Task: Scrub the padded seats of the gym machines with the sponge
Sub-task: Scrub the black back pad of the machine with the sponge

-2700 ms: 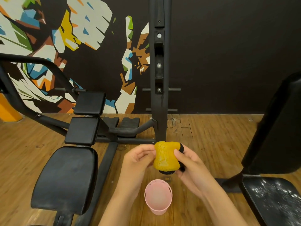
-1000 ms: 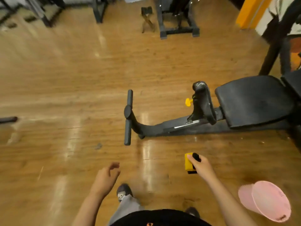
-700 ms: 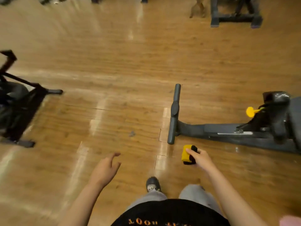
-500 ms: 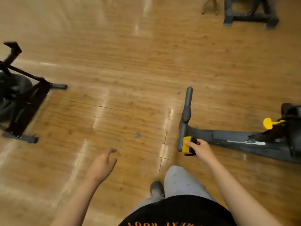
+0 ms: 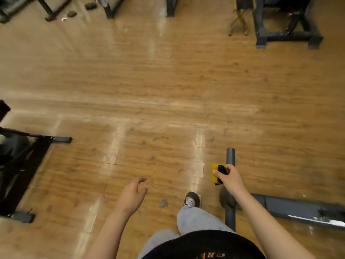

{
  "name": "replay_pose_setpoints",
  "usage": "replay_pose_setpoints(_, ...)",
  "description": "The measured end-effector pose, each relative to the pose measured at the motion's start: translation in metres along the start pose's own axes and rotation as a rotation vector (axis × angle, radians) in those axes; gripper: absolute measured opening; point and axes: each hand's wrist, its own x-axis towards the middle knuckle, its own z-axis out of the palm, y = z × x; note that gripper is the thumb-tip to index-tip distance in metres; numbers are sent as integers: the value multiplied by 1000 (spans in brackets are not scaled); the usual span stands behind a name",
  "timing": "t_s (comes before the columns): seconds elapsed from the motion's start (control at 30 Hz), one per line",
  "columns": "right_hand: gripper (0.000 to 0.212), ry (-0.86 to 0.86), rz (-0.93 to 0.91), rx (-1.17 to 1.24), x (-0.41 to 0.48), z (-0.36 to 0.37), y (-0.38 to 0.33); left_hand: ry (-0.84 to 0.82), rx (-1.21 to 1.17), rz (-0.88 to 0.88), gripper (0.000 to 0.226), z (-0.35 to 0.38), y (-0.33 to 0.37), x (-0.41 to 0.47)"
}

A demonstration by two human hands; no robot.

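At one o'clock your right grip (image 5: 231,180) holds the sponge (image 5: 214,173) over a crossbar (image 5: 230,156); a rack (image 5: 283,35) stands far beyond, a frame (image 5: 26,163) at nine.

**Warm light, streaked floor on a gym walk-through**

Warm, even indoor light covers the wooden floor (image 5: 168,81), which throws back long pale streaks of glare running from the far side toward the camera. Shadows are faint and soft-edged. Motion blur smears the black frame (image 5: 22,165) at the left edge and softens the fingertips of the left hand (image 5: 130,198). The yellow sponge (image 5: 214,174) gripped in the right hand (image 5: 232,181) stays fairly crisp. The wide lens bows the floorboards near the borders. The far machines (image 5: 280,25) sit dim.
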Motion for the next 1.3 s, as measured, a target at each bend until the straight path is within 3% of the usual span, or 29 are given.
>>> replay_pose_setpoints(0.23, 32, 87, -101, -147, 99, -39, -85, 41, 27, 151, 36, -59, 102, 144)
replay_pose_setpoints(0.37, 27, 94, -23, -97, 156, -42, -112, -135, 34, 244, 36, -51, 154, 222)
replay_pose_setpoints(0.5, 42, 88, 55, -68, 239, -54, -146, -229, 82, 372, 39, -68, 218, 329)
replay_pose_setpoints(0.6, 48, 188, 102, -20, 302, -85, -188, -241, 158, 430, 39, -105, 273, 421)
replay_pose_setpoints(0.7, 31, 303, 115, 98, 356, -132, -237, -244, 249, 540, 39, -142, 333, 510)
replay_pose_setpoints(0.83, 42, 477, 153, 111, 419, -191, -267, -231, 324, 663, 35, -163, 418, 605)
replay_pose_setpoints(1.1, 34, 441, 270, 167, 553, -284, -271, -330, 280, 659, 32, -103, 569, 716)
replay_pose_setpoints(1.23, 31, 366, 289, 93, 636, -372, -283, -392, 276, 603, 32, -84, 655, 769)
replay_pose_setpoints(1.3, 34, 399, 271, 65, 677, -423, -297, -348, 259, 601, 31, -87, 708, 801)
